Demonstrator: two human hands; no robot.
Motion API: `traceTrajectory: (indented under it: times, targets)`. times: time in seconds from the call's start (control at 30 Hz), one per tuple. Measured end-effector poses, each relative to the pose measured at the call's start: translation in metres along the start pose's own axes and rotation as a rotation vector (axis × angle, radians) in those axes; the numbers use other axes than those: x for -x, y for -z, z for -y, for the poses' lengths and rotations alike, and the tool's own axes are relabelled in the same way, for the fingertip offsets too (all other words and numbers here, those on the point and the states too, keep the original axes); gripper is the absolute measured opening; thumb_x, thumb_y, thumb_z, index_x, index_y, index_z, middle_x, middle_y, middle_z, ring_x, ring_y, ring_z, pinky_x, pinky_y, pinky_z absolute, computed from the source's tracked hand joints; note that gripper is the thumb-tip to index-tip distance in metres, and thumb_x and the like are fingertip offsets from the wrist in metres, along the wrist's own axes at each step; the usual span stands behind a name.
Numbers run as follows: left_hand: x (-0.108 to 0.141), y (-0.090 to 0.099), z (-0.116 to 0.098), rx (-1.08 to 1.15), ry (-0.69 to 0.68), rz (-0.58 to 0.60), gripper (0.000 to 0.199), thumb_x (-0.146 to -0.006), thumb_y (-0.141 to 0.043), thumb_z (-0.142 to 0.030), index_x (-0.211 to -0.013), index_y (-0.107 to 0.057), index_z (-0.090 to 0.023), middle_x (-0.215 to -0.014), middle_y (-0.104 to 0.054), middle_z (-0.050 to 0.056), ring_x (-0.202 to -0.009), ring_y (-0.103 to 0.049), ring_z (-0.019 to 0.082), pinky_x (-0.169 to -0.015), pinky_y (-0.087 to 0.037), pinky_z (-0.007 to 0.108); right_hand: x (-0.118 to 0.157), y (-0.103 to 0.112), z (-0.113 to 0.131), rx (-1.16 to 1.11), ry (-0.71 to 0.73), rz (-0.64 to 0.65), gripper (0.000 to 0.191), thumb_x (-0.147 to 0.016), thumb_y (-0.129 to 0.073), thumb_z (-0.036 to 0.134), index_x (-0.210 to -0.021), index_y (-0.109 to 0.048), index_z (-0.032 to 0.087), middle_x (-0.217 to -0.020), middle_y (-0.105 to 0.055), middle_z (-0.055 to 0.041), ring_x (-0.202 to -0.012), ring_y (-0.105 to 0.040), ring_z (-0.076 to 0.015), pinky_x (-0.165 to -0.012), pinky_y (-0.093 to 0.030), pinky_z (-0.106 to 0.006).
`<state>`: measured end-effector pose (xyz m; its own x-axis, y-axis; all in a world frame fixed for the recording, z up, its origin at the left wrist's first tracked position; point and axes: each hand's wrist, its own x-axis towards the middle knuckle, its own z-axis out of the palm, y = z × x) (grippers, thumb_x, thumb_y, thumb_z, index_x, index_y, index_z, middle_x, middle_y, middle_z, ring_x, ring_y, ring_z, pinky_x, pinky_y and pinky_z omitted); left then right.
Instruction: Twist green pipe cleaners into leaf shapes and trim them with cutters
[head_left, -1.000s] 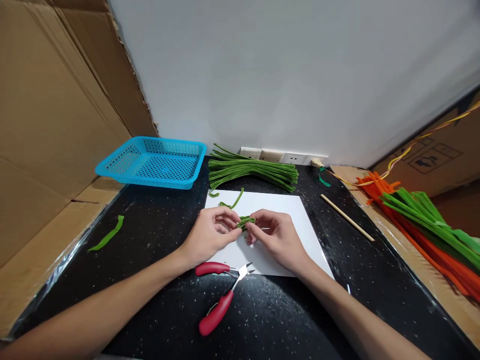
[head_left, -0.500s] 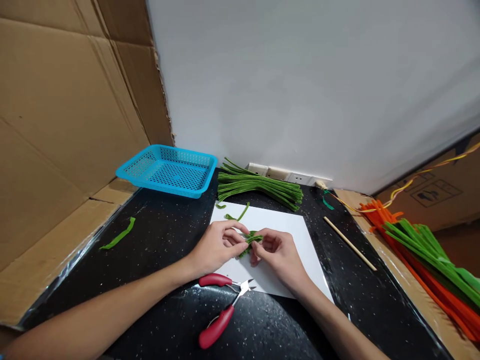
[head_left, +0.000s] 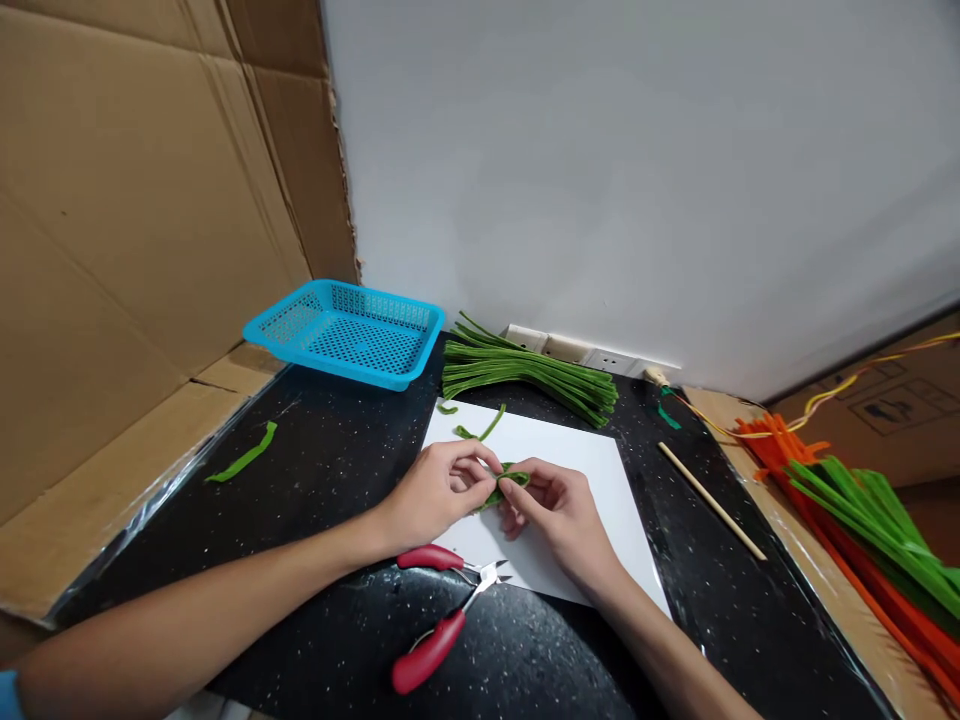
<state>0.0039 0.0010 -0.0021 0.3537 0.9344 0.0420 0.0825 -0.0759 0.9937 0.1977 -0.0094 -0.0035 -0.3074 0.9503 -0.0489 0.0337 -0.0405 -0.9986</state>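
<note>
The person's left hand [head_left: 439, 490] is pinching a small looped green fuzzy piece [head_left: 516, 480], thumb and forefinger nearly meeting at its left side. The right hand [head_left: 559, 500] is gripping it from the other side, thumb and forefinger closed on it, the other fingers curling beneath. Both hands are holding it above the middle of a white sheet [head_left: 592, 455].

Red-handled nippers [head_left: 489, 575] are lying with handles spread, their tips reaching over the sheet's near edge and one handle sitting just beside the left wrist. A bundle of green stems [head_left: 525, 370] is lining the far edge, and a blue basket [head_left: 367, 345] is jutting past the tabletop's left edge. Open black tabletop [head_left: 322, 470] is stretching between the left forearm and the basket, with one green strip [head_left: 244, 456] lying near the left edge. A wooden stick [head_left: 711, 500] is bordering the narrower room on the right.
</note>
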Motion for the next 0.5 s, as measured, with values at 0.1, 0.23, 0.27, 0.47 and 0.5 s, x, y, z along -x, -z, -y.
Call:
traceTrajectory:
  times: [0.1,0.23,0.27,0.47,0.5]
  targets:
    - [0.0024,-0.0011,-0.0011,-0.020,-0.027,-0.030,0.017,-0.084,-0.072,-0.018,-0.100,-0.073,-0.014,-0.077,-0.072,0.003,-0.068,-0.068,0.015,-0.060,-0.054,0.022,-0.0004,-0.0002,-0.0014,0.008,-0.012,0.002,0.041,-0.083,-0.084,0.056,-0.087,-0.074,0.017,-0.061,-0.071,-0.0024,-0.050,-0.064,-0.0161,-0.054,-0.054,-0.028]
    - [0.0038,-0.0018,-0.0016,-0.005,-0.021,-0.032,0.018,-0.084,-0.073,-0.019,-0.101,-0.072,-0.014,-0.078,-0.071,0.003,-0.065,-0.067,0.014,-0.059,-0.057,0.023,0.0000,0.0005,-0.0012,0.019,-0.008,0.009,0.040,-0.084,-0.083,0.056,-0.087,-0.074,0.017,-0.061,-0.072,-0.0029,-0.050,-0.066,-0.0176,-0.055,-0.054,-0.030]
    - [0.0036,-0.0015,-0.0016,0.016,0.001,-0.026,0.019,-0.085,-0.073,-0.021,-0.102,-0.071,-0.014,-0.077,-0.070,0.003,-0.064,-0.067,0.014,-0.059,-0.058,0.024,0.0000,0.0007,-0.0007,0.012,-0.012,0.012,0.040,-0.083,-0.083,0.056,-0.087,-0.075,0.017,-0.061,-0.073,-0.0030,-0.051,-0.067,-0.0177,-0.056,-0.055,-0.030]
    - [-0.0003,0.0026,-0.0010,0.064,0.048,0.051,0.026,-0.087,-0.075,-0.026,-0.109,-0.068,-0.013,-0.081,-0.071,0.002,-0.062,-0.064,0.011,-0.059,-0.055,0.022,-0.0009,0.0007,0.0033,-0.058,0.003,0.000,0.040,-0.086,-0.081,0.056,-0.085,-0.075,0.017,-0.066,-0.075,-0.0040,-0.054,-0.070,-0.0178,-0.057,-0.059,-0.029]
    - [-0.0009,0.0033,-0.0010,0.063,0.045,0.061,0.027,-0.086,-0.076,-0.025,-0.108,-0.068,-0.013,-0.081,-0.071,0.002,-0.060,-0.063,0.010,-0.058,-0.054,0.021,-0.0009,0.0006,0.0037,-0.065,0.001,0.000,0.041,-0.087,-0.080,0.057,-0.083,-0.075,0.017,-0.065,-0.075,-0.0040,-0.054,-0.070,-0.0179,-0.057,-0.059,-0.029]
